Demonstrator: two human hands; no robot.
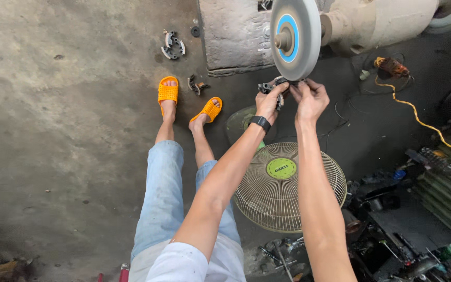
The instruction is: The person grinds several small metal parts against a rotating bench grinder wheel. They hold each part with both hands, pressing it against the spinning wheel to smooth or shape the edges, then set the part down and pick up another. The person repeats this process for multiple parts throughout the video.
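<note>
Pressing a small dark metal part [270, 86] up against the lower rim of a grey grinding wheel [295, 37], both hands meet just under the wheel. Left hand [270, 102], with a black wristband [260, 123], closes around the part from the left and below, its fingers wrapped over the part's near side. Right hand [310, 99] grips from the right, fingers curled inward toward the same part, thumb side up near the wheel's edge; how much of the part lies inside this hand cannot be told, since the fingers cover it. The part sits between the two hands, mostly ahead of the left palm, touching or almost touching the wheel; the exact contact is hidden. The wheel has a blue centre disc and is mounted on a pale motor housing [377, 23] that rests on a block [233, 34]. Below the forearms stands a round wire fan guard [261, 201] with a green hub [281, 168]. The person's legs in light jeans extend forward to the left, feet in orange sandals [167, 93]. On the concrete floor [69, 130] beyond the feet lie similar curved metal pieces [173, 45], with another [196, 85] between the sandals. An orange cable [418, 119] runs across the floor at right, above a heap of tools [418, 245].
</note>
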